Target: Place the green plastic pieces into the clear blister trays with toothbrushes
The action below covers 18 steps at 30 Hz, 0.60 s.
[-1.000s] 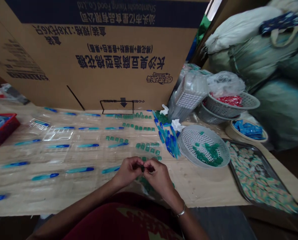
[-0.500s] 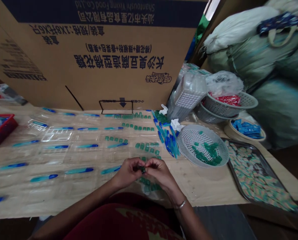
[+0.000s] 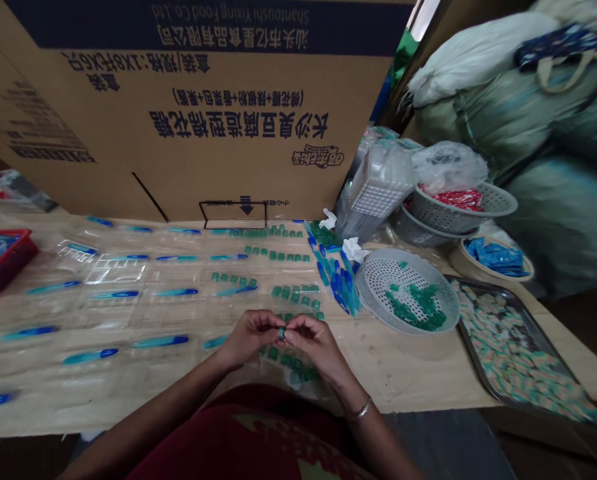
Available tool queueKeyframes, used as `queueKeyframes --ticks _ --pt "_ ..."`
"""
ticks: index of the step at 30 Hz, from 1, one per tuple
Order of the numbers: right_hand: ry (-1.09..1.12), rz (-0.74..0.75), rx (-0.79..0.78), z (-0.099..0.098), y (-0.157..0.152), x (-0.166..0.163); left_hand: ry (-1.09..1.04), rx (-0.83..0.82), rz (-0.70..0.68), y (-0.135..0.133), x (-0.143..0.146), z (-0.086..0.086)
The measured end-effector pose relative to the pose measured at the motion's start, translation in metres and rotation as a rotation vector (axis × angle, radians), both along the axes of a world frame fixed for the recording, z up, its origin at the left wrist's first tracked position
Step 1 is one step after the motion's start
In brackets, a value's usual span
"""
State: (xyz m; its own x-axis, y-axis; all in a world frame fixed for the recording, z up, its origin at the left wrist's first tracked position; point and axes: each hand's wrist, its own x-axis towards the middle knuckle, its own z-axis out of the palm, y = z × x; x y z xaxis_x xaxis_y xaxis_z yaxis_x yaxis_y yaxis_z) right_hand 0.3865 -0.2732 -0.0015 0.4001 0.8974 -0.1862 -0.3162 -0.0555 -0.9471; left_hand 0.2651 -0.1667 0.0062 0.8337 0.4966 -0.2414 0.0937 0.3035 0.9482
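Observation:
My left hand [image 3: 251, 335] and my right hand [image 3: 312, 341] meet above the table's near edge, fingers pinched together on one small green piece [image 3: 281, 331]. Below them lies a clear plastic tray [image 3: 291, 363] with several green pieces in its pockets. More clear trays [image 3: 115, 269] spread over the table to the left, each with a blue pen-like stick [image 3: 159, 341]. A row of trays nearer the middle holds green pieces [image 3: 296, 292].
A white perforated basket [image 3: 378, 272] with loose green pieces stands to the right, beside a heap of blue sticks [image 3: 338, 280]. A metal tray [image 3: 538, 340] of wrapped sweets lies at far right. Grey baskets [image 3: 493, 197], a red bin [image 3: 8, 257] and a big cardboard box [image 3: 203, 113] ring the table.
Both hands have stayed pinched together and shifted slightly up and away from me. The tray of green pieces beneath them shows more now.

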Motion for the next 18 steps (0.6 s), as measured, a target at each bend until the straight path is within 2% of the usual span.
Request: queueKeyframes --ticks 2,7,9,11,14,18 --pt "-0.073 0.007 0.007 0.0 0.0 0.0 0.017 0.073 0.021 -0.002 -0.002 -0.002" --pt "-0.141 0.004 0.003 -0.006 0.0 -0.004 0.043 0.602 0.065 -0.011 -0.007 0.003" --pt "-0.144 0.012 0.014 -0.008 0.0 -0.007 0.032 0.682 0.035 -0.013 -0.01 0.006" --pt "-0.167 0.007 0.028 -0.009 0.001 -0.011 0.031 0.684 0.014 -0.013 -0.014 0.008" --pt "-0.19 -0.017 0.045 -0.01 0.004 -0.016 0.045 0.638 0.053 -0.013 -0.018 0.005" --pt "-0.152 -0.009 0.024 -0.012 0.007 -0.019 0.039 0.453 0.141 -0.015 -0.018 -0.003"
